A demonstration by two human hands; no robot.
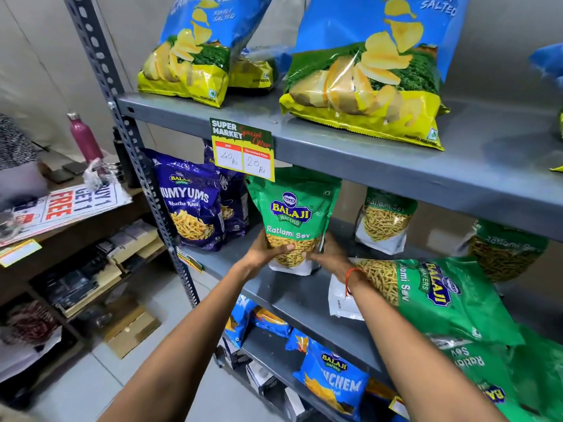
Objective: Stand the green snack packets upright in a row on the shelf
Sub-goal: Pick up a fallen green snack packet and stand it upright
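1. Green and upright, a Ratlami Sev packet [292, 217] stands on the grey middle shelf [292, 295], its white base touching the shelf surface, just right of the purple packets [190, 205].
2. The left hand [266, 249] clasps the packet's lower left side, its fingers [283, 248] curled across the front over the clear window.
3. The right hand [327, 254] grips the lower right side; its fingertips press the front, the rest sits behind the packet.
4. A second green packet [384, 219] stands upright farther back on the same shelf, and a third [505, 254] leans at the right.
5. Another green packet [426, 295] lies flat on the shelf under the right forearm, with more green packets [499, 370] piled toward the front right.
6. A price tag [243, 149] hangs from the upper shelf edge, just above the held packet.
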